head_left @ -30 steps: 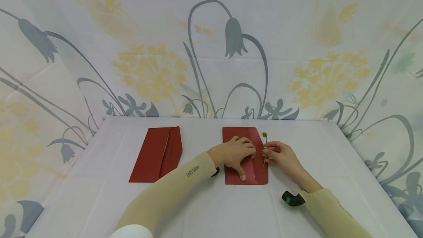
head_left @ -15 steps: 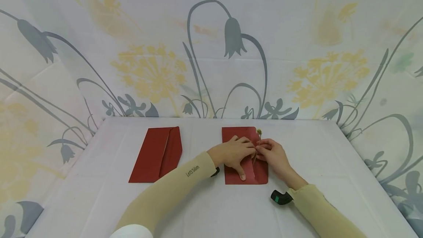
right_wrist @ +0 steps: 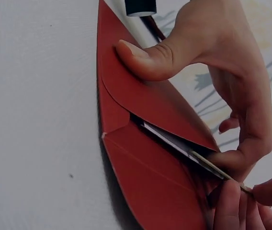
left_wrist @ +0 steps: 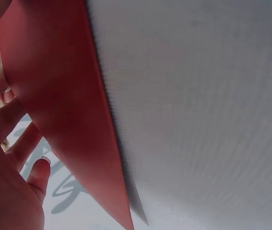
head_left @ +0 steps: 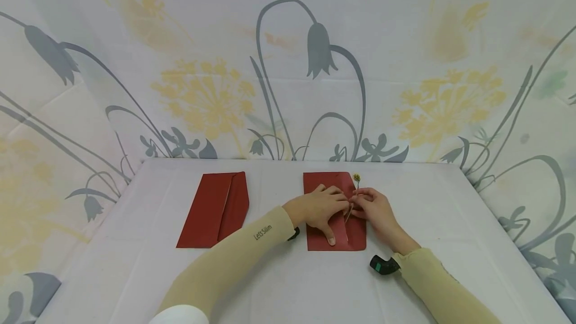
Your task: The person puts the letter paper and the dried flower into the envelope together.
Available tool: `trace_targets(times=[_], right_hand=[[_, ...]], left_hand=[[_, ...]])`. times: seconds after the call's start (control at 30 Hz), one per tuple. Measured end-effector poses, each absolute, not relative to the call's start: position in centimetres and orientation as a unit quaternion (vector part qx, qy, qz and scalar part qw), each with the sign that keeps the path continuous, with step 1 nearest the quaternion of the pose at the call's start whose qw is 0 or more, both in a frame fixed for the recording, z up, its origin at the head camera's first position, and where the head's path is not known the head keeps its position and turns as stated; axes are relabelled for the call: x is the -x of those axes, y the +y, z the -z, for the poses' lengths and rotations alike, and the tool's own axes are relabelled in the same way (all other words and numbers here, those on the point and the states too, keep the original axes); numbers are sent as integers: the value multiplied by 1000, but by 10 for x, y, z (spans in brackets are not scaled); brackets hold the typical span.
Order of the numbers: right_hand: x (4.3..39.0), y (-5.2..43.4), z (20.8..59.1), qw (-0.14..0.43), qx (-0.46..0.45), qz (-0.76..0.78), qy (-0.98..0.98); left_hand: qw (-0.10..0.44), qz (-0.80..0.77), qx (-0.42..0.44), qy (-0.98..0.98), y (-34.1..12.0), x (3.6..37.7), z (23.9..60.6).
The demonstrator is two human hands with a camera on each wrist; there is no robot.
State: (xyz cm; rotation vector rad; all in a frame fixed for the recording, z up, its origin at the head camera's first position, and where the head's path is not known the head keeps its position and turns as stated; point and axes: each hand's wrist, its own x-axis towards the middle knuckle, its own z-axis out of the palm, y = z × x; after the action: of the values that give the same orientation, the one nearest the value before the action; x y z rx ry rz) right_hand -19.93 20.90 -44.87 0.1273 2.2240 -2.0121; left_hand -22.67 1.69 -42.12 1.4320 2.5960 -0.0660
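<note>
A red envelope (head_left: 338, 226) lies with its flap open to the right. My left hand (head_left: 321, 207) rests across it, thumb spread toward the near edge. In the right wrist view that thumb presses the front panel (right_wrist: 160, 110), while a curled finger holds up the pocket's edge. My right hand (head_left: 374, 210) pinches a thin-stemmed flower between thumb and fingers. Its small yellow head (head_left: 357, 177) points to the far side, beyond the fingers. The pale stem (right_wrist: 217, 170) runs slantwise into the gap of the pocket; its lower end is partly hidden there.
To the left lies a second red envelope (head_left: 207, 211), its flap opened rightward. Both stand on a white-covered table (head_left: 279, 284) before a flower-printed backdrop (head_left: 288, 89). A black wrist camera (head_left: 384, 265) hangs beneath the right wrist, low over the table.
My right hand has carried the flower left from beside the envelope to its pocket opening. Since half a second ago the flower's head has tipped slightly right. My left hand keeps its place.
</note>
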Motion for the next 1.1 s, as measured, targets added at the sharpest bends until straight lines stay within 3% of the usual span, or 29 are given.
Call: trace_targets(times=[0.47,1.1], right_hand=[[191,198,456,78,-38,640,763],[193,202,458,93,-20,644,759]], left_hand=[[78,23,-477,875,15,226,427],[25,54,-498,865,10,224,423]])
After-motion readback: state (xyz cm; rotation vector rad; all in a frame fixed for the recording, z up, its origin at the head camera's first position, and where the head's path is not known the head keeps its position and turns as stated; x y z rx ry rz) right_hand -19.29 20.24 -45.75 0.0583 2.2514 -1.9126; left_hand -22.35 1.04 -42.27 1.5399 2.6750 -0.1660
